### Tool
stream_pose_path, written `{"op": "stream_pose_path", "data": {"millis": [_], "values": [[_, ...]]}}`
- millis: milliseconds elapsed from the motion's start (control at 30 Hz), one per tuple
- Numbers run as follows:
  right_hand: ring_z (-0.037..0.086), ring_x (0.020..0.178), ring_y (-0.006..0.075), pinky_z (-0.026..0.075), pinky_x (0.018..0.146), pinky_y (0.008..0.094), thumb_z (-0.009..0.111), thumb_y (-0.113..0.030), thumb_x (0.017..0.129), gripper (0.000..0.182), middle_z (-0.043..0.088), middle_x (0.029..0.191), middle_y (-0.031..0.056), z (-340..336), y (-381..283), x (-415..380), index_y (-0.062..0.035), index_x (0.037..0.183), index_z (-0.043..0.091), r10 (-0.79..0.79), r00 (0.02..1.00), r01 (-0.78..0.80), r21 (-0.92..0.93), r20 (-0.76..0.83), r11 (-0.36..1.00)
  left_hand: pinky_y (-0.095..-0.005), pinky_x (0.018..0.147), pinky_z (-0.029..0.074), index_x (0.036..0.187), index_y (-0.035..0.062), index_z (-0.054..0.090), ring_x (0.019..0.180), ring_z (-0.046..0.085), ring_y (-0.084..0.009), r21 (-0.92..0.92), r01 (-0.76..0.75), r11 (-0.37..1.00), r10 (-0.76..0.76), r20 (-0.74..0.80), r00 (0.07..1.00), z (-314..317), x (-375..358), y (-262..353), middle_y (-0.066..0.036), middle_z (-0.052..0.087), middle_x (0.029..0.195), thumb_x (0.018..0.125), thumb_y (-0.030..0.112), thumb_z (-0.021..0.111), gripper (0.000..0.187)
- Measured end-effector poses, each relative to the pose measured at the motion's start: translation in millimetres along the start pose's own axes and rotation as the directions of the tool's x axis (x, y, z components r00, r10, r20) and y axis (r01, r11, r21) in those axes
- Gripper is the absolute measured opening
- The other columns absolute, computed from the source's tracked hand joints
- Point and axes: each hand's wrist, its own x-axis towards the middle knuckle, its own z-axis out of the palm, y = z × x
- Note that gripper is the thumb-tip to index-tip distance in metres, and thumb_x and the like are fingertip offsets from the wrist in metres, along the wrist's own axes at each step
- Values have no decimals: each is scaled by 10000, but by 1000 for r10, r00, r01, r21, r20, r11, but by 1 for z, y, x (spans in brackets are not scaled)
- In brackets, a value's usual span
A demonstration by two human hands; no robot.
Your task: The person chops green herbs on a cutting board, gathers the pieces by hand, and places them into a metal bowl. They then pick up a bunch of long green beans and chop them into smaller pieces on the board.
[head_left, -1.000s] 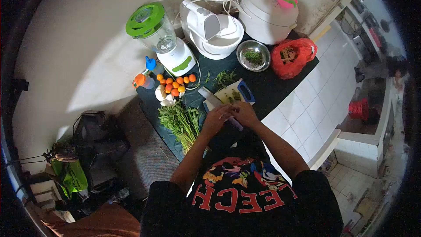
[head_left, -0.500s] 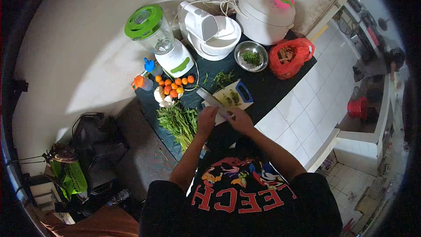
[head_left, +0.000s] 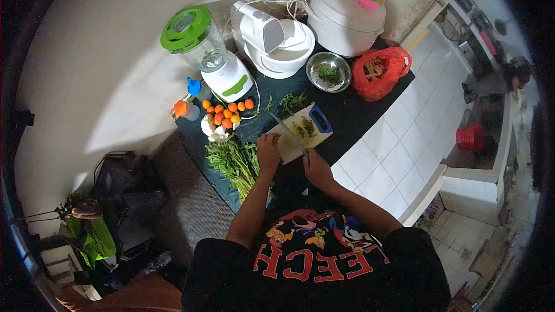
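A white cutting board (head_left: 289, 144) with a blue handle lies on the dark counter, with a small pile of chopped greens (head_left: 307, 127) on it. My right hand (head_left: 315, 167) grips the handle of a knife (head_left: 287, 131), and the blade lies slanted across the board, pointing away from me. My left hand (head_left: 267, 150) rests with curled fingers on the board's near left corner; I cannot see whether it grips anything. A bunch of leafy greens (head_left: 237, 162) lies just left of that hand.
Small orange fruits (head_left: 226, 112) and garlic (head_left: 215, 130) sit left of the board. Behind stand a green-lidded blender (head_left: 202, 43), a white mixer (head_left: 272, 37), a rice cooker (head_left: 344, 14), a steel bowl of herbs (head_left: 328, 72) and a red bag (head_left: 378, 72). White tiles adjoin on the right.
My hands were joined at the knife handle; they have parted. The left hand moved onto the board's corner, and the right hand drew back, bringing the knife over the board.
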Motion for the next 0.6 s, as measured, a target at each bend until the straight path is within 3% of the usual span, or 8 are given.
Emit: {"op": "stream_pose_path", "data": {"millis": [233, 333, 467, 533, 600], "values": [[659, 1043, 508, 528, 876, 574, 504, -201, 1078, 301, 672, 1126, 313, -7, 9, -13, 0, 1302, 495, 202, 977, -211, 152, 69, 966, -484, 824, 491, 953, 37, 721, 952, 594, -378, 48, -157, 986, 152, 106, 983, 31, 0, 4, -158, 640, 935, 902, 116, 671, 106], [653, 1058, 516, 525, 893, 572, 488, -208, 1084, 305, 672, 1159, 309, -3, 10, -13, -4, 1310, 503, 120, 991, -104, 210, -63, 972, -485, 816, 495, 905, 22, 699, 940, 589, -379, 53, -202, 978, 195, 116, 974, 37, 0, 8, -163, 636, 926, 881, 87, 668, 76], [653, 1072, 514, 530, 905, 560, 479, -208, 1088, 301, 673, 1176, 307, -9, 0, -15, -12, 1315, 511, 148, 988, -136, 246, -32, 960, -489, 816, 500, 902, 12, 694, 922, 585, -368, 51, -228, 972, 224, 65, 972, 37, 4, 12, -153, 627, 909, 894, 99, 678, 89], [670, 999, 506, 536, 863, 591, 448, -231, 1105, 299, 675, 1079, 301, -3, 2, -21, -23, 1312, 504, 150, 988, -138, 221, -38, 965, -483, 820, 501, 912, 17, 701, 925, 585, -360, 63, -253, 965, 250, 56, 967, 34, 5, 12, -143, 629, 908, 898, 110, 688, 95], [669, 999, 513, 533, 868, 594, 439, -230, 1106, 305, 674, 1094, 306, 0, 3, -27, -16, 1314, 500, 145, 988, -132, 216, -45, 967, -477, 824, 503, 923, 22, 707, 929, 586, -352, 74, -279, 957, 276, 46, 960, 34, 4, 13, -132, 630, 907, 902, 121, 699, 102]]}}
